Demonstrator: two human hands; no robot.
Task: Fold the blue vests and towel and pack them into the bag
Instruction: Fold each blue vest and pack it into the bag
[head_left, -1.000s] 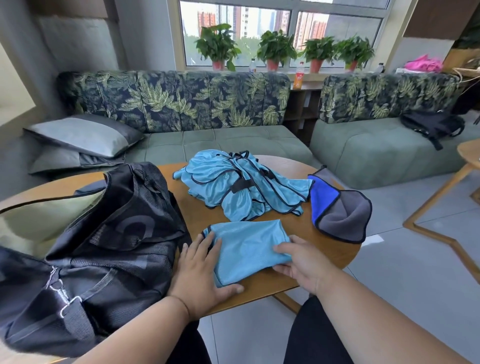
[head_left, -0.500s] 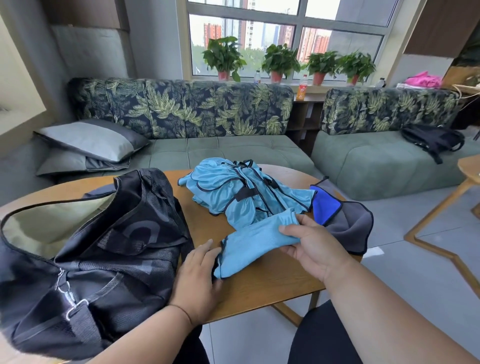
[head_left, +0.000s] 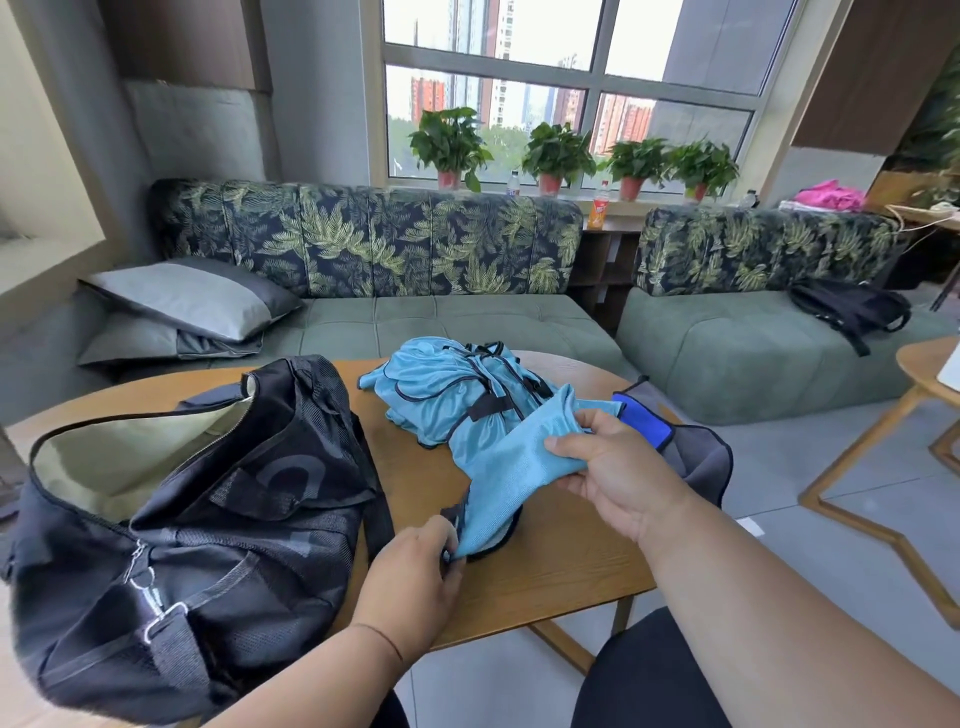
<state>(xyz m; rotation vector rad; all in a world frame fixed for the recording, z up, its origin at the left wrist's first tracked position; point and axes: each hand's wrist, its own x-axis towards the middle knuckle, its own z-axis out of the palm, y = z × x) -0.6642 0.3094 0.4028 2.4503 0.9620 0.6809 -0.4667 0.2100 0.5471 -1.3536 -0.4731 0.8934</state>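
Observation:
A folded light-blue vest (head_left: 511, 467) is lifted off the round wooden table (head_left: 566, 561). My right hand (head_left: 618, 467) grips its upper end and my left hand (head_left: 415, 582) pinches its lower corner near the table. Behind it a pile of unfolded blue vests (head_left: 457, 395) with black trim lies on the table. A blue and grey towel (head_left: 691, 447) hangs over the table's right edge, partly hidden by my right hand. The black mesh bag (head_left: 208, 509) lies open at the left, its pale lining showing.
A green sofa with leaf-print backs (head_left: 363, 244) runs behind the table, with grey cushions (head_left: 192, 296) at its left and a black backpack (head_left: 852, 312) at its right. Another wooden table (head_left: 930, 374) stands at the far right. Potted plants line the windowsill.
The folded vest lay flat under both hands, then my right hand lifted its right end up and back. My left hand has closed on the lower corner. The view has tilted upward.

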